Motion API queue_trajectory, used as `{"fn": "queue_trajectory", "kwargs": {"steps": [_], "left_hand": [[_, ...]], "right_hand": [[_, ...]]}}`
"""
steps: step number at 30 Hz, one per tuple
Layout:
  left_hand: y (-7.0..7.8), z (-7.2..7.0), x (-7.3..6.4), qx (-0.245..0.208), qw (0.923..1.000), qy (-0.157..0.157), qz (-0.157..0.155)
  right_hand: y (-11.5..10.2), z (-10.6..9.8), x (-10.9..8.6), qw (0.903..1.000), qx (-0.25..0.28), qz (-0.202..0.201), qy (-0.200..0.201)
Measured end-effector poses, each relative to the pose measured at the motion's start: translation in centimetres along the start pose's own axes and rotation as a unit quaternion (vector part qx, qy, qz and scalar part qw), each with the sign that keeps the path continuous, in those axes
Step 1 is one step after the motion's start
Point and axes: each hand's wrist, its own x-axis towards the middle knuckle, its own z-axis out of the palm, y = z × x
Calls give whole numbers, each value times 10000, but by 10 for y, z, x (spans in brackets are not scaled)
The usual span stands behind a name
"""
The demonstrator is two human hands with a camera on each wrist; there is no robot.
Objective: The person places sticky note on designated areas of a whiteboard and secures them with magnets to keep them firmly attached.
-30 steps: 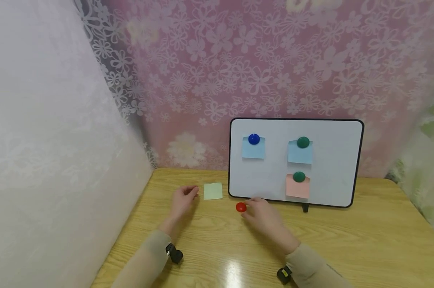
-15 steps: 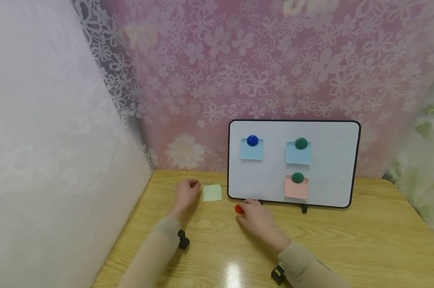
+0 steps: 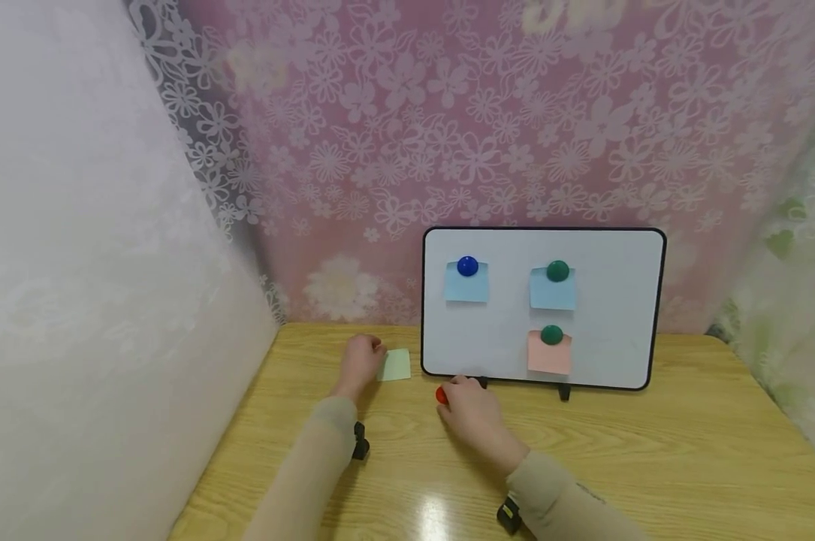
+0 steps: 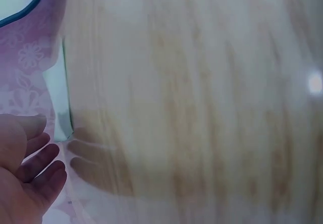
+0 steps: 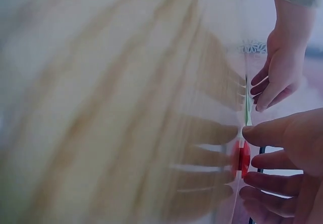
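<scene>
At the table's back left lies a pale green sticky note [image 3: 396,364]. My left hand [image 3: 360,367] is at its left edge, fingers loosely bent, and whether the fingertips touch the paper I cannot tell. In the left wrist view the note [image 4: 60,98] appears edge-on beyond the fingers. My right hand [image 3: 475,413] pinches a round red magnet [image 3: 441,395] at table level, in front of the whiteboard's lower left corner. The right wrist view has the red magnet [image 5: 243,158] between thumb and fingers.
The whiteboard [image 3: 488,346] stands at the back on small black feet [image 3: 565,391]. On it a blue magnet [image 3: 467,266] and green magnets [image 3: 558,271] hold blue notes [image 3: 466,289] and a pink note [image 3: 549,361]. A pale wall covering [image 3: 143,300] borders the table's left side.
My left hand has moved right, up to the green note's edge. The right hand's fingers have closed in over the red magnet, which stays in place. The view has shifted slightly.
</scene>
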Motion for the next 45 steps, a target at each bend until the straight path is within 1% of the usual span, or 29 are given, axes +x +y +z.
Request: {"fn": "queue_trajectory", "kwargs": {"steps": [6, 14, 20, 27, 33, 38, 45], "left_hand": [[-1, 5, 0, 492, 9985, 36, 229], [1, 8, 0, 688, 9975, -108, 118], [-1, 8, 0, 765, 9969, -159, 120], [-1, 6, -2, 640, 9977, -138, 156], [-3, 5, -3, 318, 9994, -78, 116], [-4, 4, -5, 179, 9998, -97, 90], [-5, 3, -4, 183, 9997, -31, 177]], "right_hand": [[-1, 3, 1, 9999, -148, -25, 13], [0, 5, 2, 9996, -246, -88, 122], [-1, 4, 3, 9995, -307, -37, 17], [-2, 1, 3, 9998, -200, -26, -66], [-2, -1, 4, 9998, -41, 80, -189], [-3, -4, 3, 9992, 79, 190, -349], [-2, -7, 5, 9985, 245, 254, -408]]}}
